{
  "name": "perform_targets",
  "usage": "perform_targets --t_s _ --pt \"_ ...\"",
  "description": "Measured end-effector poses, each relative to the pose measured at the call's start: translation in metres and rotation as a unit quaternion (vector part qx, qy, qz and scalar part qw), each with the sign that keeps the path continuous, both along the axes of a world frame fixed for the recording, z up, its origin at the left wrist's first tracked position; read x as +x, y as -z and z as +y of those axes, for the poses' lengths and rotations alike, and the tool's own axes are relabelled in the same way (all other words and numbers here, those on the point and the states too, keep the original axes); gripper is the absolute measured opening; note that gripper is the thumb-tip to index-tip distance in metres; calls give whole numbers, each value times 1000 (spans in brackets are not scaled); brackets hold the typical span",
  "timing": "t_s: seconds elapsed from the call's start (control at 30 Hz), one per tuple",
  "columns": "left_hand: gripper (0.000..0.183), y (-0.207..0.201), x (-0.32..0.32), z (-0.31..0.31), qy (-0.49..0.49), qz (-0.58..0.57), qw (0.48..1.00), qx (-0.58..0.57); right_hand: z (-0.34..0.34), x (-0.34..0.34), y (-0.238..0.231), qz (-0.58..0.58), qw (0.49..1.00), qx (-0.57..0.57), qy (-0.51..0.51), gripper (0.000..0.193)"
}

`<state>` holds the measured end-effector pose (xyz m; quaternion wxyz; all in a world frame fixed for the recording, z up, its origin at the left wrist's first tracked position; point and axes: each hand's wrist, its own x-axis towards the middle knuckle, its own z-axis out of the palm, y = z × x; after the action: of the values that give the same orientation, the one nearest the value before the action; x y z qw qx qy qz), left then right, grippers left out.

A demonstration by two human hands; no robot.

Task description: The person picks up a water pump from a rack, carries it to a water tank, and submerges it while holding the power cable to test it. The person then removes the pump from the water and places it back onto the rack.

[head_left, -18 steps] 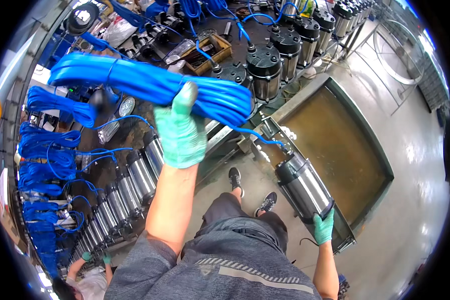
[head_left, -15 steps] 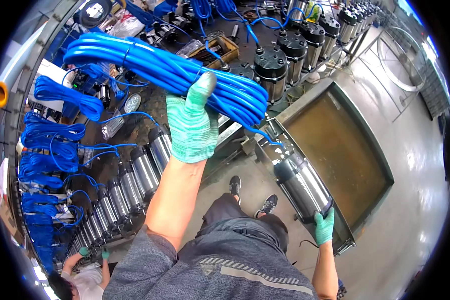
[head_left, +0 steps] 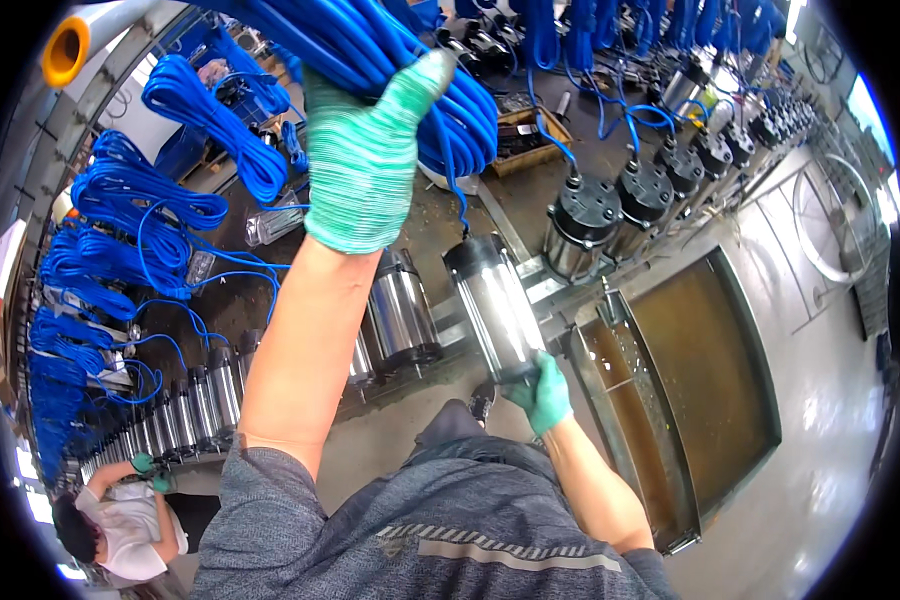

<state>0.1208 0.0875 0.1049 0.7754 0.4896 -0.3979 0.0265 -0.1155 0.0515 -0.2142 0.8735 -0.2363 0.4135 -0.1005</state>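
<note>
Clamped coil [head_left: 375, 45] in left hand [head_left: 365, 155], well apart from right hand [head_left: 540, 395], with left arm [head_left: 305, 350] stretched forward over bench [head_left: 515, 212], thumb laid across loops. Closed right hand on lower end of cylinder [head_left: 495, 305], with right arm [head_left: 602, 485] angled forward and leftward. Held cylinder tilted near bench edge, left of tank [head_left: 760, 325], linked to coil by cable [head_left: 453, 172].

Factory wkshop: bench [head_left: 525, 195] w/ rows of metal cyls [head_left: 406, 310], blue cable coils [head_left: 215, 125], co-worker [head_left: 135, 530].

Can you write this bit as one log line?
left hand: holds blue coil | right hand: holds steel cylinder, lower end | cord: coil to cylinder
</note>
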Motion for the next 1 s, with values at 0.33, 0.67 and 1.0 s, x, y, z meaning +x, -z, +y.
perform_targets --t_s 0.33,0.67,1.0 --pt "54 111 92 32 -79 61 989 108 -13 97 43 73 990 18 -116 41" --pt "68 140 139 54 -24 67 987 146 -10 91 52 103 975 -22 -195 60" --pt "70 87 218 25 12 -21 995 93 -24 85 76 107 965 -52 -233 77"
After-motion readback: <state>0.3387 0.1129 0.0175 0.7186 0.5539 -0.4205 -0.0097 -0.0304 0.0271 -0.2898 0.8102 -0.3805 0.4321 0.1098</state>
